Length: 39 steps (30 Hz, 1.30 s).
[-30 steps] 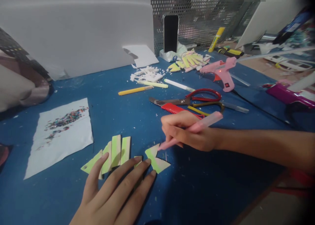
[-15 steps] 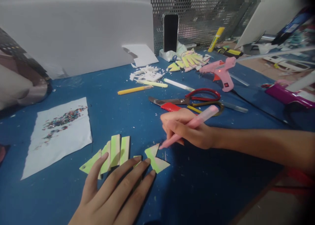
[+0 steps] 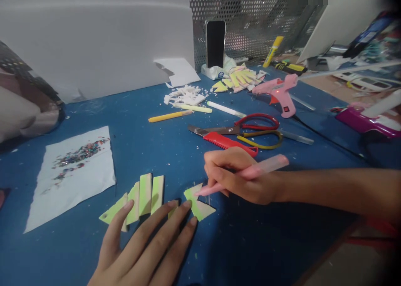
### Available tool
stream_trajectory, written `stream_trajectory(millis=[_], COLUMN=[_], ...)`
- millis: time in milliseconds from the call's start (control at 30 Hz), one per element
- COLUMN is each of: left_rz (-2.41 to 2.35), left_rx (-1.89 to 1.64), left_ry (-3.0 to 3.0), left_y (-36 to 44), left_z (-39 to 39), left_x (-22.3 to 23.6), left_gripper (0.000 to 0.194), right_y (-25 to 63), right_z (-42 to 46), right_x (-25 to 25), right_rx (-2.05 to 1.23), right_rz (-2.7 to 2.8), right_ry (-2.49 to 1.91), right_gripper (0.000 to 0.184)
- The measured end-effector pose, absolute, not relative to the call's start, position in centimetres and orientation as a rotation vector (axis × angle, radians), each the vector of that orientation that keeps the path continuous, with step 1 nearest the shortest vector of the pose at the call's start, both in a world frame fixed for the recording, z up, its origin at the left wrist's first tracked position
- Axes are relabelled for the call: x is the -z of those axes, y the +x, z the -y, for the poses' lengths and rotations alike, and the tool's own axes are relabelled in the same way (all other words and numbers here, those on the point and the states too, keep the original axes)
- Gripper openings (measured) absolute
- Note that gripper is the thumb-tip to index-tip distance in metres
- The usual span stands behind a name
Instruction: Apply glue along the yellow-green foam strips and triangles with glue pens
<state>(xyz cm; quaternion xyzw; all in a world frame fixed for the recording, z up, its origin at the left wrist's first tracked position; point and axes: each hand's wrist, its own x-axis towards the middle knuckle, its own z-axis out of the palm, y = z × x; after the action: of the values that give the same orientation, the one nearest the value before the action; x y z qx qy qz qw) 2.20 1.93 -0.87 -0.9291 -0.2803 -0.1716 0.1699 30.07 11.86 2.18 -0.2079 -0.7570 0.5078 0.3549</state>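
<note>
My right hand (image 3: 239, 175) is closed around a pink marker (image 3: 266, 165), its tip at the notch of a tail-shaped piece (image 3: 203, 211) coloured green and pale pink. My left hand (image 3: 150, 248) lies spread on the table, its fingertips touching the left edge of that tail piece. Under and beside those fingers a row of flat strips (image 3: 145, 194), green along one side and pale along the other, ends in a pointed head piece (image 3: 108, 214) with a dark eye dot. One strip is mostly hidden by my fingers.
Red-handled scissors (image 3: 225, 130) and a red cutter (image 3: 227, 142) lie beyond my right hand. A pink glue gun (image 3: 280, 94) with a cable stands further back. White paper (image 3: 37, 202) holding coloured bits lies left. Orange marker (image 3: 169, 116), white scraps (image 3: 184, 96) and a phone (image 3: 216, 44) are behind.
My right hand has moved slightly down, bringing the marker's tip left and lower into the tail piece's notch; the marker tilts flatter. More of the red cutter shows. My left hand stays spread.
</note>
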Motion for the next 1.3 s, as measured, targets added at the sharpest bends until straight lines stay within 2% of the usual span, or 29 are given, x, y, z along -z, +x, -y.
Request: stream_trajectory(millis=[267,433,867,1300], left_rz=[0.691,0.690,0.719,0.784], left_rx=[0.448,0.468,0.459,0.499], left_ry=[-2.619,-2.621,-2.637,-2.671], left_y=[2.00,2.12,1.91,2.01], left_z=[-2.39,-2.46,-2.36,-2.15], left_x=[1.00,1.17,1.15,1.11], left_gripper=[0.049,0.049,0.059,0.055], right_y=[30.18,30.18,30.07,30.13], right_z=[-11.92,-11.94,-12.06,-12.02], right_x=[-1.85,-2.03,-1.95,-2.26], right_rx=[-1.358,-1.400,-1.449,-1.501], right_rz=[1.937,1.909,1.853,1.875], right_ry=[-0.438,-0.455,-0.474,-0.478], right_gripper=[0.044,0.055,0.059,0.063])
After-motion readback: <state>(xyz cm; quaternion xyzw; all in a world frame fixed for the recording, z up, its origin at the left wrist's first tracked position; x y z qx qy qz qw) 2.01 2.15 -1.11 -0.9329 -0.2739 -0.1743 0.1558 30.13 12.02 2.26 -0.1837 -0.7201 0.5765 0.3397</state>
